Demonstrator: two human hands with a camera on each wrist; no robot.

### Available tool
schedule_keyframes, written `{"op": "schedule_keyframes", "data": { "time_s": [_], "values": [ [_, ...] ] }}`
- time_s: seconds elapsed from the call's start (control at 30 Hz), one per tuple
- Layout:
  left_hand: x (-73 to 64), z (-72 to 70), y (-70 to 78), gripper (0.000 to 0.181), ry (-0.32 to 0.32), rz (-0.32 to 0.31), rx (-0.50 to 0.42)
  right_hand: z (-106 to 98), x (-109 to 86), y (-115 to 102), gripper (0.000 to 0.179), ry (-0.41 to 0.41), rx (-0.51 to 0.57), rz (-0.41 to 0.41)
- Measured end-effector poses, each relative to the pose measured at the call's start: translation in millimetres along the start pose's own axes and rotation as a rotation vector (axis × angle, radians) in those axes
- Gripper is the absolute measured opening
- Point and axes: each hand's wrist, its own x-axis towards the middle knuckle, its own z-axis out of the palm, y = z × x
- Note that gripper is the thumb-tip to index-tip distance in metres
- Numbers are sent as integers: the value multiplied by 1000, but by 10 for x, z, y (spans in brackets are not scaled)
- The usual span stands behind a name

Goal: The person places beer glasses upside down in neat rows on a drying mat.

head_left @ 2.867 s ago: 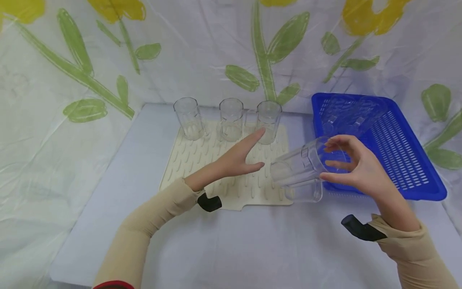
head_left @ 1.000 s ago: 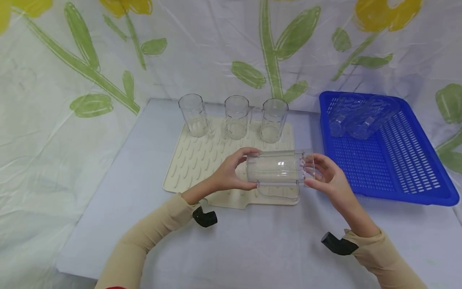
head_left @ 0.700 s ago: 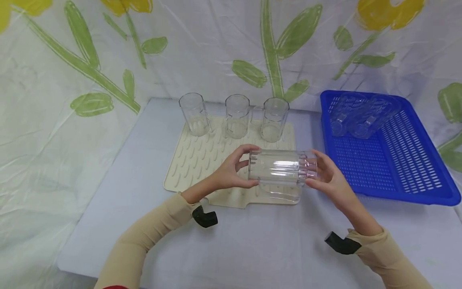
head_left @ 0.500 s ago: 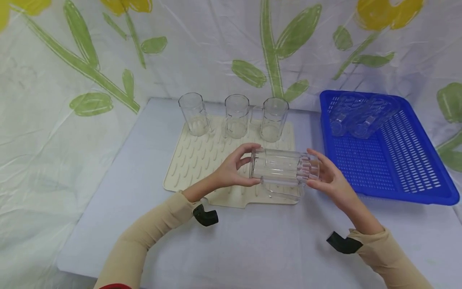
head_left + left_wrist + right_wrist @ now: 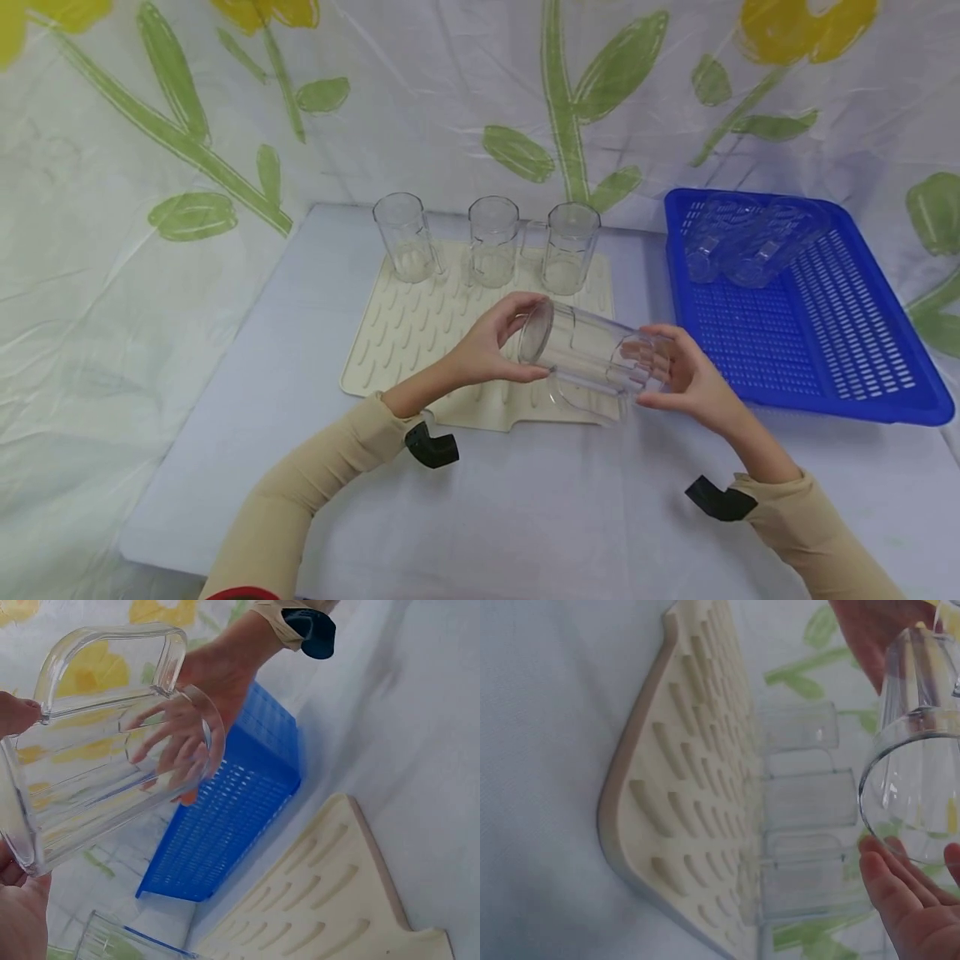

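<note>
A clear glass mug (image 5: 588, 346) lies nearly sideways between both hands, above the front of the cream ridged mat (image 5: 397, 350). My left hand (image 5: 487, 346) grips its thick base end, thumb below and fingers over the top. At the lower, open end my right hand (image 5: 693, 375) holds the rim, its fingers showing through the glass. The mug's handle (image 5: 112, 641) juts toward me in the head view. In the right wrist view the round rim (image 5: 866, 769) sits right at the right hand's fingertips.
Three similar mugs stand upright in a row along the mat's back edge: a left one (image 5: 405, 250), a middle one (image 5: 493, 250) and a right one (image 5: 570, 254). To the right, a blue plastic basket (image 5: 892, 333) holds two more mugs (image 5: 768, 246) lying at its back left.
Earlier the right hand alone held the mug beside the basket. It has moved left over the mat, and the left hand has gripped its base. Lately its rim end has tipped down.
</note>
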Motion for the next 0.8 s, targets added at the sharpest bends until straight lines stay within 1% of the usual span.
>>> {"op": "schedule_keyframes", "data": {
  "time_s": [0.07,0.17,0.33,0.4,0.5,0.7,0.8],
  "values": [
    [12,8,12,76,6,16,-1,4,5,18,70,-20,-19,-21],
    [29,21,31,74,15,39,1,29,2,40,70,-13,-93,-6],
    [59,21,67,72,16,67,27,101,-16,72,71,20,-323,55],
    [73,16,83,72,16,87,47,131,-14,79,70,29,-414,79],
    [100,21,106,74,21,122,70,160,-8,83,69,45,-519,113],
    [165,87,130,78,48,176,94,173,29,81,72,79,-677,174],
    [184,113,144,80,61,185,106,182,56,93,72,85,-705,182]
  ]
}}
